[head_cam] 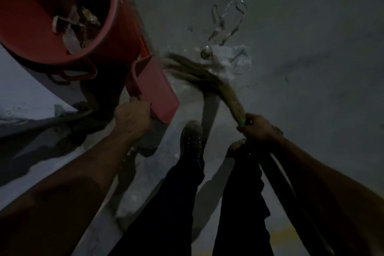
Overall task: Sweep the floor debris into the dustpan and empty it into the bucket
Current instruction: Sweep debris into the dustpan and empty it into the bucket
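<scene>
The red bucket (62, 16) crowds the upper left, with the pink dustpan (154, 87) just beside its wall, so little room remains there. Plastic scraps (228, 56) and the broom bristles (197, 72) lie ahead. To the right, bare grey floor (311, 48) gives open passage.

Red bucket (116, 33) cut off by the top and left edges, dustpan (154, 87) handle hidden inside the left hand (132, 117), broom (209, 81) tips blurry, broom stick hidden under the right hand (257, 128), dark picture, bucket rubbish (80, 27) hard to tell apart
</scene>
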Demonstrator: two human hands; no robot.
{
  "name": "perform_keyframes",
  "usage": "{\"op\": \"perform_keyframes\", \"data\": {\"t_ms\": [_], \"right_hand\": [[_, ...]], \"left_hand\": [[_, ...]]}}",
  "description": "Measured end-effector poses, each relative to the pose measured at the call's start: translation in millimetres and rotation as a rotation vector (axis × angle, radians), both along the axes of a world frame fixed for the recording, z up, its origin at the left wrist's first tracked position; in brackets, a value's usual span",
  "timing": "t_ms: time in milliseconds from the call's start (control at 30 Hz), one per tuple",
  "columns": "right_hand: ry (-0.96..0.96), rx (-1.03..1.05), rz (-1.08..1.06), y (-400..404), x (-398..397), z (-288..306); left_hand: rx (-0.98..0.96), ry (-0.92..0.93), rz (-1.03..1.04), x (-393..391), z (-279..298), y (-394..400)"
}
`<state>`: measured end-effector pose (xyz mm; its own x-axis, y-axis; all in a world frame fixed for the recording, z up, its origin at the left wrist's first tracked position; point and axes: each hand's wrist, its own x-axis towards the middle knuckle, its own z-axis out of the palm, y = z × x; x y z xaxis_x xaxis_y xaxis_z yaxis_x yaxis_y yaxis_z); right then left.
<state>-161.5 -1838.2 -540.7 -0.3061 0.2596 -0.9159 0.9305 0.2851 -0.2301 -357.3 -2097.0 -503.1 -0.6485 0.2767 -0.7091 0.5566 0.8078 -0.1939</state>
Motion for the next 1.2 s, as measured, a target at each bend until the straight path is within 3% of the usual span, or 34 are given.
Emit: {"op": "perform_keyframes", "data": {"t_ms": [133, 367, 500, 667, 900, 1200], "right_hand": [[0.024, 0.106, -0.147, 47.4, -7.9, -8.6], [0.219, 0.111, -0.086, 34.5, 3.0, 22.3], [0.147, 0.036, 0.122, 4.2, 25.2, 25.6], [0.047, 0.134, 0.043, 56.5, 13.0, 1.5], [0.105, 0.201, -0.209, 119.9, -30.7, -1.1], [0.373, 0.088, -0.745, 92.7, -4.0, 76.0]], "left_hand": [[0.024, 0.012, 0.003, 4.2, -10.8, 2.2], [0.072, 0.037, -0.010, 7.3, 0.3, 13.5], [0.085, 0.000, -0.005, 7.9, 3.7, 20.4], [0.094, -0.021, 0.026, 6.7, -14.3, 41.2], [0.228, -0.003, 0.042, 8.7, -17.8, 74.4], [0.223, 0.003, -0.028, 2.7, 12.9, 103.3]]}}
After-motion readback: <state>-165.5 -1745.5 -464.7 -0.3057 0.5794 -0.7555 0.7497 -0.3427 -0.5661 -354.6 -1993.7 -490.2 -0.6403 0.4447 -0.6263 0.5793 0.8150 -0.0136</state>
